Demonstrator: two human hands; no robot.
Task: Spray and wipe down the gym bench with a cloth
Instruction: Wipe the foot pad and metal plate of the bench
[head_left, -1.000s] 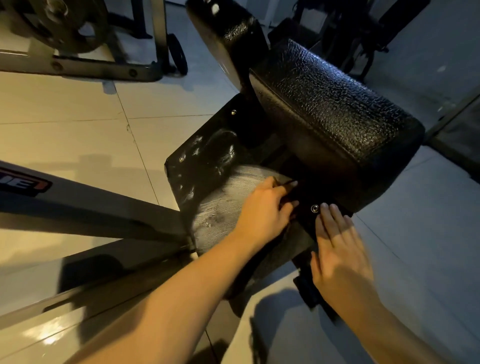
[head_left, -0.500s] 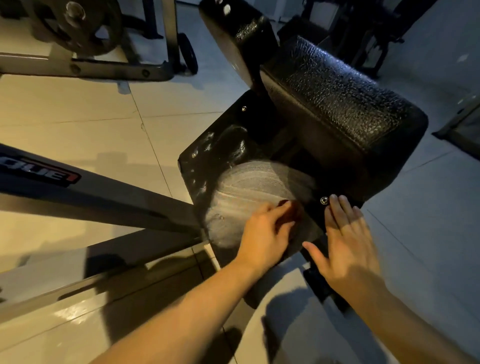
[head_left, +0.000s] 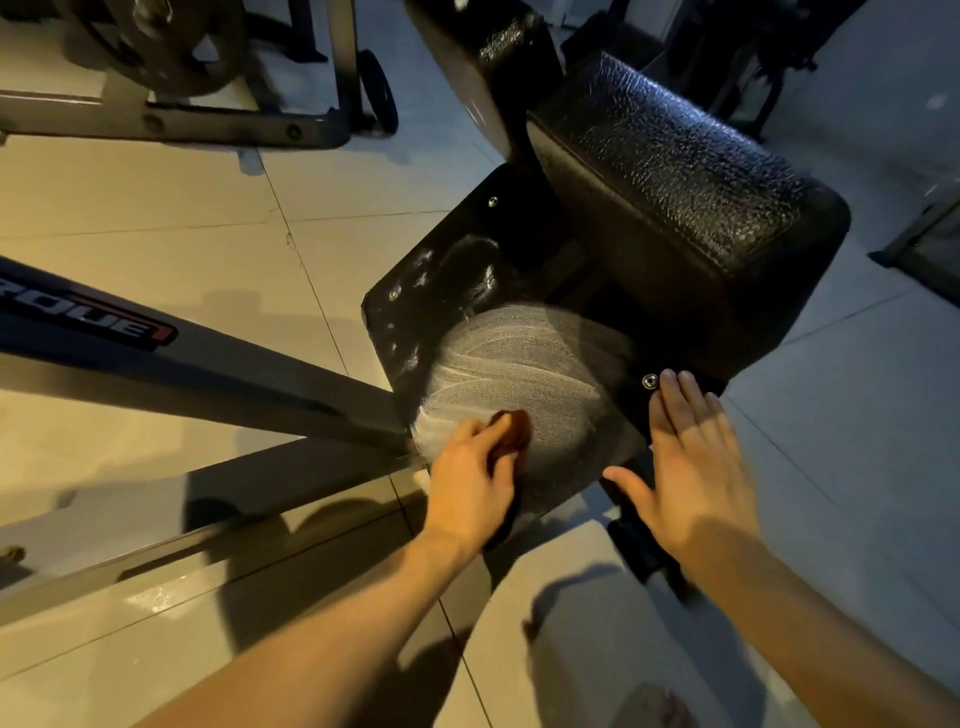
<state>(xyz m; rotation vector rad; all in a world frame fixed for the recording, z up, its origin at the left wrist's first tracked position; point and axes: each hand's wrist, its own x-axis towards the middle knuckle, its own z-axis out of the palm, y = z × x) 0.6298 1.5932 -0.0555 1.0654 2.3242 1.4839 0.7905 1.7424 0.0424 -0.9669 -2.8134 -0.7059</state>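
Floor (head_left: 156, 218): pale tiles, dim gym.
Bench (head_left: 675, 171): upper right of centre, with its streaked plate (head_left: 524, 364) at centre.
Cloth (head_left: 514, 431): on the plate's lower left, gripped by the left hand (head_left: 472, 488).
Right hand (head_left: 691, 467): flat, fingers straight, bracing the plate's right edge.
Risk: the cloth may slip off the near edge, and the upper-left smears may be missed.

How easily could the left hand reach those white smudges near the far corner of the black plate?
Probably easily. The left hand holds the cloth on the near part of the plate, and nothing lies between it and the smudges. The padded seat sits off to the right.
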